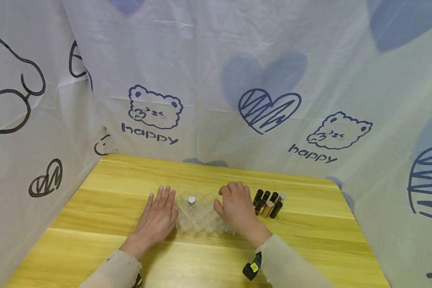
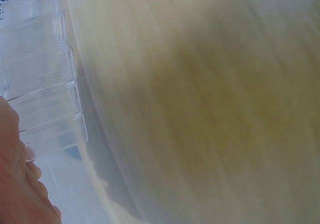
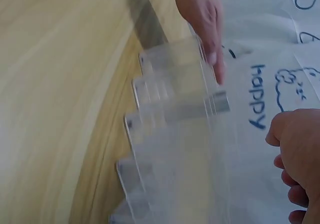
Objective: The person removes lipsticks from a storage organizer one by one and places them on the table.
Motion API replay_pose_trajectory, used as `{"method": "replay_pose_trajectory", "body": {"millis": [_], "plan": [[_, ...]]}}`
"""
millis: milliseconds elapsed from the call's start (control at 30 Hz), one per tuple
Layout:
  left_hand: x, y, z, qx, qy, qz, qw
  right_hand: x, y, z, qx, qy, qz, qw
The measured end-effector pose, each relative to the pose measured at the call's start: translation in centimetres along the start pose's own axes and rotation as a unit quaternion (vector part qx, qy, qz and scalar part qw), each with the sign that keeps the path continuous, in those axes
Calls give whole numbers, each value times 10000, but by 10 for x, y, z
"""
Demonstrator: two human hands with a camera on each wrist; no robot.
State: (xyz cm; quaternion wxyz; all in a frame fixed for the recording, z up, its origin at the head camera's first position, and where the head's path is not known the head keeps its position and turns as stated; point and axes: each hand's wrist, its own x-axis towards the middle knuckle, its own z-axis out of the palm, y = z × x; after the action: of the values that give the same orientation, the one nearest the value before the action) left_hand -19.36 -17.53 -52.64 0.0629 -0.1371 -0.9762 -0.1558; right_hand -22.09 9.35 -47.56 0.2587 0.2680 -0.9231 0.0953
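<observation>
A clear plastic holder [image 1: 201, 219] with diamond-shaped compartments sits on the table. One silver-topped tube [image 1: 191, 200] stands upright in its back left part; the silver top [image 3: 218, 103] also shows in the right wrist view. My left hand [image 1: 156, 220] lies with straight fingers along the holder's left side, its thumb at the wall. Over the holder's right end is my right hand [image 1: 237, 208], fingers loosely bent and the thumb apart from them. In the right wrist view, nothing shows between the thumb and fingers of that hand [image 3: 302, 159].
Just right of the right hand, a group of several small lipstick-like tubes [image 1: 267, 205] stands on the wooden table [image 1: 309, 224], mostly black, one gold and one silver-topped. Printed white cloth [image 1: 209, 132] hangs behind the table and at both sides.
</observation>
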Motion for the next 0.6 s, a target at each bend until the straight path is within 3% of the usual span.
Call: {"method": "replay_pose_trajectory", "body": {"millis": [367, 600], "plan": [[0, -2, 0, 97, -60, -12, 9999, 20, -37, 26, 1, -561, -101, 9984], [0, -2, 0, 164, -8, 56, 9998, 25, -45, 38, -66, -349, -196, 9992]]}}
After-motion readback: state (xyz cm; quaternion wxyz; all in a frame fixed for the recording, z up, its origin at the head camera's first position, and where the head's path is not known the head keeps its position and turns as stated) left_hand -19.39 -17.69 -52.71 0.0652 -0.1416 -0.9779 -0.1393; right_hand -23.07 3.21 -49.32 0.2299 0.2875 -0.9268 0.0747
